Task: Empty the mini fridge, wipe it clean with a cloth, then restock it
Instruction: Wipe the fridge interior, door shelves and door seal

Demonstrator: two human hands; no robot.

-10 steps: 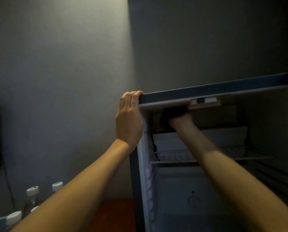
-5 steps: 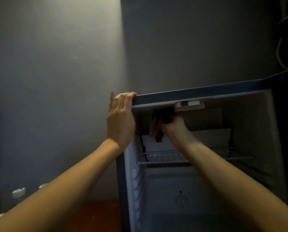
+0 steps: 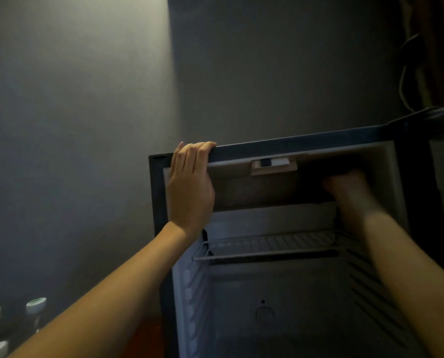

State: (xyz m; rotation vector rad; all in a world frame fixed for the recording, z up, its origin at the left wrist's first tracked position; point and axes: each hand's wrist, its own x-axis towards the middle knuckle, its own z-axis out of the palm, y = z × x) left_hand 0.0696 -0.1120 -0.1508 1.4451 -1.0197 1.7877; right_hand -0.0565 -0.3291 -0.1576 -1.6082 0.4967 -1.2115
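The mini fridge stands open and dark, with nothing stored inside. A wire shelf spans its middle. My left hand grips the top front edge near the left corner, fingers hooked over the rim. My right hand is deep in the upper right of the compartment, curled into a fist under the ceiling. A dark cloth shows dimly above and left of it, mostly lost in shadow.
A pale control housing hangs under the fridge's top edge. Several white-capped bottles stand at the lower left beside a reddish wooden surface. Grey wall fills the left. Cables hang at the upper right.
My right hand has swept with the cloth from the upper left of the compartment to its upper right. My left hand has kept its hold on the top edge.
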